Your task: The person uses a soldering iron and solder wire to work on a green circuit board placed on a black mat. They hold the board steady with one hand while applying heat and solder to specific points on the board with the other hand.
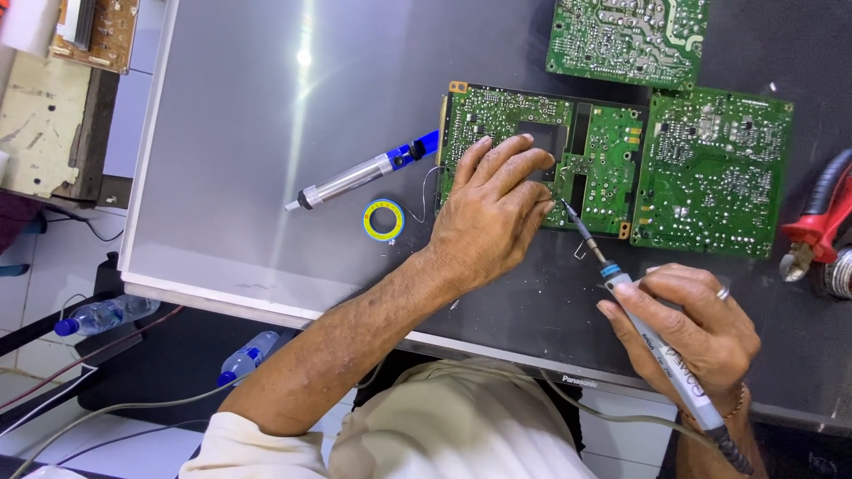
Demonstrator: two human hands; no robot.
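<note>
The left hand (497, 208) lies flat, fingers spread, pressing the green circuit board (603, 160) near the middle of the table (248, 106). The right hand (697, 333) grips a soldering iron (621, 284), its tip touching the board's near edge just beside the left fingertips. A desoldering pump (364, 173) and solder spool (382, 220) lie just left.

A flat panel (248, 133) lies on the bench, and on its right part sit three circuit boards: one (532, 133) under the left hand (493, 208), a second (714, 168) touching its right edge, and a third (626, 35) behind them at the far edge. Left of the first board lie a solder sucker (364, 173) and, just nearer the person, a small spool of solder (382, 220). The right hand (692, 333) holds a soldering iron (635, 310) near the panel's front edge, its tip reaching the first board beside the left fingers, while pliers (821, 222) lie at the far right and two bottles (102, 313) stand below the bench on the left.
</note>
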